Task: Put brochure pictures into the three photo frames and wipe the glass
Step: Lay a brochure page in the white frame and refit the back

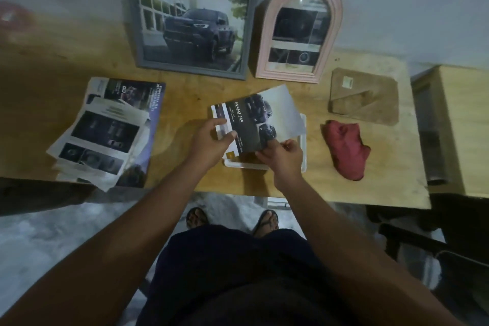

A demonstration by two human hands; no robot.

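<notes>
A brochure page point(254, 120) with dark car pictures is held just above a white photo frame point(303, 140) lying flat near the table's front edge. My left hand point(211, 141) grips the page's left edge and my right hand point(281, 153) pinches its lower right corner. A grey frame point(137, 42) with a truck picture and a pink arched frame point(267, 34) with brochure pictures lean against the wall at the back. A crumpled red cloth point(344, 148) lies to the right of the white frame.
A stack of brochure pages point(105, 130) sits at the table's left front. A brown backing board point(367, 98) lies at the right rear. The wooden table point(185, 92) ends beside a wooden cabinet point(460, 127) on the right. My feet show below the table edge.
</notes>
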